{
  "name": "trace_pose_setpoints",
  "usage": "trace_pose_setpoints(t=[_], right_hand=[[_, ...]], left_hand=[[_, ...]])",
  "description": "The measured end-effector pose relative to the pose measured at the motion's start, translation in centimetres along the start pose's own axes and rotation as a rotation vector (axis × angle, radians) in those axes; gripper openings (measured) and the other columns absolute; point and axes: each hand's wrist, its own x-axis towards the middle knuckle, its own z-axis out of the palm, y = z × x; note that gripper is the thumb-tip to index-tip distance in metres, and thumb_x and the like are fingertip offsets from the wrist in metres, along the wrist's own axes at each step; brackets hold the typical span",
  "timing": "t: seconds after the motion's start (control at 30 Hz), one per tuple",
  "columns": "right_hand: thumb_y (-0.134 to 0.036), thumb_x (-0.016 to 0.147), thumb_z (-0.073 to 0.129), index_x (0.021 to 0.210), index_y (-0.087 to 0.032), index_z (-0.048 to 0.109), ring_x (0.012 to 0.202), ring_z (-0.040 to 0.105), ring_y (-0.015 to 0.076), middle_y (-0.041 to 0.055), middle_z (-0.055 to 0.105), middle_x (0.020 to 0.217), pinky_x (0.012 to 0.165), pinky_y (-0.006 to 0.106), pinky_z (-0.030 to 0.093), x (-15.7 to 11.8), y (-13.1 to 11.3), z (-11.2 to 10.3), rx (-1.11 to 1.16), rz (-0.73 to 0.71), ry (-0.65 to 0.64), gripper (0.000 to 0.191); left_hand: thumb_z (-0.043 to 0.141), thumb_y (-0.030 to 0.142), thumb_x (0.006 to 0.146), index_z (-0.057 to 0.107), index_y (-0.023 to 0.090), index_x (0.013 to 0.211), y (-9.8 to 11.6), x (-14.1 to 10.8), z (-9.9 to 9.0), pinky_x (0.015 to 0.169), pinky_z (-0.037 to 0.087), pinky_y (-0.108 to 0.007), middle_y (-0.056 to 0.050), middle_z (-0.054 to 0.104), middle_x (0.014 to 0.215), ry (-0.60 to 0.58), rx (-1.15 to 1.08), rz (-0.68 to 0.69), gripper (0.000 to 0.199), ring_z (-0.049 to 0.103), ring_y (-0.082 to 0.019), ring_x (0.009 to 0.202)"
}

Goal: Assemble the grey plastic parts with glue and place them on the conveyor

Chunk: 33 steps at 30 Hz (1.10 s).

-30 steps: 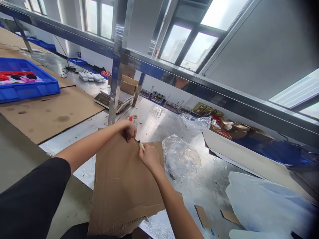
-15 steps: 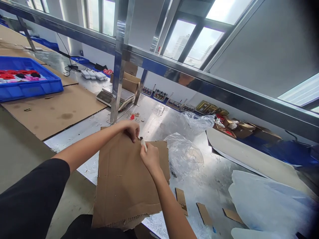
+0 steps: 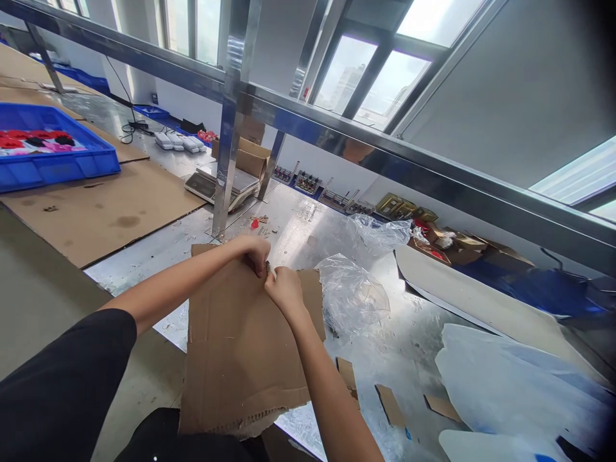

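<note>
Left hand pinches the cardboard sheet at its edge; right grip closed on a small knife (mostly hidden); pinching close beside the blade steadies the work.

Cardboard sheet: matt corrugated paper, rough torn edge | worktop: glossy stainless steel | film wrap: clear glossy plastic | crate: smooth blue plastic

Just right of our hands lies a crumpled clear plastic bag, and cardboard scraps are scattered on the steel table nearby. Straight ahead, beyond our hands, a steel shelf post rises beside a digital scale. Well off to our left, a blue plastic crate of red and pink items sits on a flattened cardboard sheet.
</note>
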Motion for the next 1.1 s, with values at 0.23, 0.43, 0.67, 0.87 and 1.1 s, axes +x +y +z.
trace_pose_setpoints(t=[0.23, 0.43, 0.67, 0.87, 1.1], right_hand=[[-0.027, 0.085, 0.043, 0.079, -0.011, 0.058, 0.065, 0.055, 0.0123, 0.0038, 0.060, 0.072, 0.060, 0.026, 0.041, -1.2, 0.9, 0.6, -0.009, -0.022, 0.013, 0.023], [-0.018, 0.082, 0.041, 0.082, -0.009, 0.061, 0.065, 0.056, 0.0151, 0.0097, 0.063, 0.073, 0.055, 0.026, 0.035, -2.5, 1.1, 0.7, -0.013, -0.012, 0.017, 0.021], [-0.021, 0.083, 0.042, 0.084, -0.011, 0.059, 0.068, 0.056, 0.0141, 0.0065, 0.063, 0.077, 0.059, 0.025, 0.038, -1.5, 0.7, 0.4, -0.001, 0.000, -0.007, 0.021], [-0.020, 0.082, 0.038, 0.084, -0.011, 0.061, 0.070, 0.059, 0.0190, 0.0116, 0.065, 0.075, 0.054, 0.025, 0.032, -3.4, 1.4, 0.6, -0.013, -0.008, -0.003, 0.024], [-0.022, 0.084, 0.040, 0.085, -0.010, 0.060, 0.069, 0.057, 0.0145, 0.0069, 0.063, 0.077, 0.059, 0.026, 0.038, -2.1, 1.2, 1.1, -0.005, -0.004, -0.031, 0.022]], left_hand=[[0.053, 0.041, 0.077, 0.059, 0.012, 0.068, 0.2, 0.8, 0.5, 0.068, 0.043, -0.029, -0.001, 0.060, 0.069, -0.039, 0.035, -0.027, 0.031, 0.056, -0.013, 0.068], [0.056, 0.043, 0.074, 0.062, 0.011, 0.075, 0.6, 1.2, 0.6, 0.071, 0.044, -0.031, -0.004, 0.063, 0.077, -0.060, 0.069, -0.009, 0.032, 0.057, -0.015, 0.075], [0.060, 0.046, 0.068, 0.064, 0.012, 0.082, 0.5, 0.3, 0.5, 0.072, 0.044, -0.031, -0.008, 0.065, 0.085, -0.085, 0.129, 0.018, 0.038, 0.058, -0.018, 0.081], [0.058, 0.046, 0.070, 0.063, 0.012, 0.085, 0.8, 1.0, 0.6, 0.072, 0.044, -0.032, -0.007, 0.065, 0.088, -0.109, 0.145, 0.024, 0.038, 0.058, -0.018, 0.082], [0.063, 0.044, 0.065, 0.065, 0.011, 0.086, 1.0, 0.5, 1.3, 0.074, 0.043, -0.033, -0.009, 0.065, 0.089, -0.054, 0.185, 0.021, 0.040, 0.057, -0.020, 0.085]])
